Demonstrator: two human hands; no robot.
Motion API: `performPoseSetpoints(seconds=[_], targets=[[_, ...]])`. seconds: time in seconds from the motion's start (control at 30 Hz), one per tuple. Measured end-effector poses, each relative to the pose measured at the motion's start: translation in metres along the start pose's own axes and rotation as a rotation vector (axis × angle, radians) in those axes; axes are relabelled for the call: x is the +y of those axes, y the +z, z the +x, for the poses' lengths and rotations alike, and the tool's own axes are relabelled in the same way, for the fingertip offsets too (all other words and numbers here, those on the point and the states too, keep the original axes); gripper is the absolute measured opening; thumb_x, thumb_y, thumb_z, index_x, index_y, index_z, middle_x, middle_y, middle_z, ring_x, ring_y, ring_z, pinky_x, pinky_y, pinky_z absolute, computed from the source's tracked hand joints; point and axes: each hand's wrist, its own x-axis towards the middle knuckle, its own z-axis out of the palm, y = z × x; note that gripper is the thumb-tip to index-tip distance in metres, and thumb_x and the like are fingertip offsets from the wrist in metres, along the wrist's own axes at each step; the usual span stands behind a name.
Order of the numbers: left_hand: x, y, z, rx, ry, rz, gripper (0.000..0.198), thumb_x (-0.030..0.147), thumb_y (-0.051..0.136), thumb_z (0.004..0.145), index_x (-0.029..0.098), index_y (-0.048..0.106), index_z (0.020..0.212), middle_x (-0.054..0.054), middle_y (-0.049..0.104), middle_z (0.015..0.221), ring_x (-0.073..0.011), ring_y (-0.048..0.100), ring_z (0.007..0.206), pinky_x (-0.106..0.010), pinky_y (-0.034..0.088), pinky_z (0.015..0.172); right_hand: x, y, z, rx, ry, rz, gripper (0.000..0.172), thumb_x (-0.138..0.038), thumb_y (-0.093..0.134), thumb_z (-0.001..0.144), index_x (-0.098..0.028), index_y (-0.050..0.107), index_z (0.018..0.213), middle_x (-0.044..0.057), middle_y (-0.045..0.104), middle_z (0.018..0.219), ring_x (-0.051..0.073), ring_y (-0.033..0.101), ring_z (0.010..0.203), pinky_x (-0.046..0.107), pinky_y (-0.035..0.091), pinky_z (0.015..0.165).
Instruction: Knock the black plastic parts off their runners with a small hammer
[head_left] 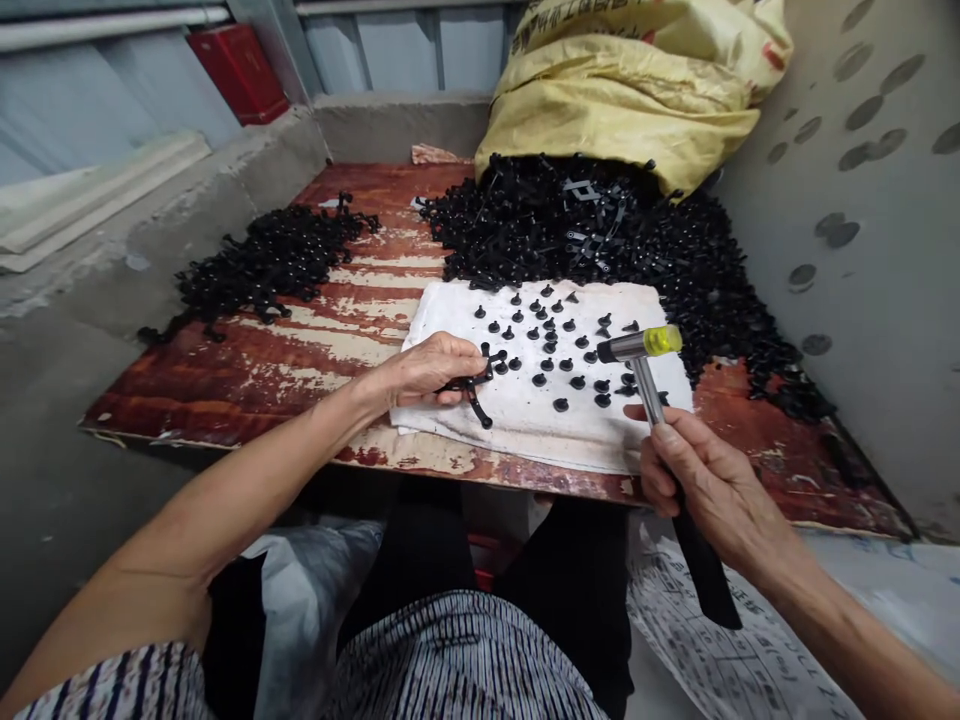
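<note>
My left hand (427, 370) rests on a folded white cloth (622, 440), its fingers closed on a black plastic runner (474, 395) with moulded parts attached. My right hand (712, 480) grips the black handle of a small mallet (641, 343), which has a yellow translucent face and a metal head. The mallet head is raised just above the cloth's right side. Several small black mushroom-shaped plastic pieces (547, 350) lie scattered on the cloth between my hands. Large heaps of black plastic parts (570, 230) lie beyond the cloth.
The cloth lies on a worn, red-stained plywood board (225, 385), with a second black heap (262, 265) at its left. A yellow woven sack (622, 100) leans at the back. A concrete wall (847, 250) stands at the right, and printed paper (720, 640) lies below my right arm.
</note>
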Motion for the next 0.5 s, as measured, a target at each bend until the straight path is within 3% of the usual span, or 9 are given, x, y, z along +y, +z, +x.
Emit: performPoseSetpoints(seconds=[0.23,0.5], targets=[[0.0001,-0.0001,0.0001,0.010,-0.009,-0.018,0.024,0.027,0.074,0.076,0.010,0.062,0.063,-0.004,0.060,0.055,-0.0022,0.041,0.031,-0.014,0.020,0.030,0.0005,-0.0004,0.0059,0.038,0.023,0.130,0.038,-0.058,0.069,0.075,-0.026,0.049,0.082,-0.009,0.039,0.049,0.010,0.035,0.036,0.024,0.031,0.036],[0.0048,0.0055,-0.0013,0.044,-0.032,-0.004,0.026,0.020,0.070,0.080,0.010,0.061,0.058,-0.003,0.057,0.051,-0.0021,0.038,0.028,-0.014,0.020,0.028,0.0049,-0.0009,0.0080,0.052,0.060,0.203,0.038,-0.055,0.070,0.075,-0.025,0.056,0.095,-0.010,0.039,0.048,0.010,0.034,0.036,0.023,0.034,0.033]])
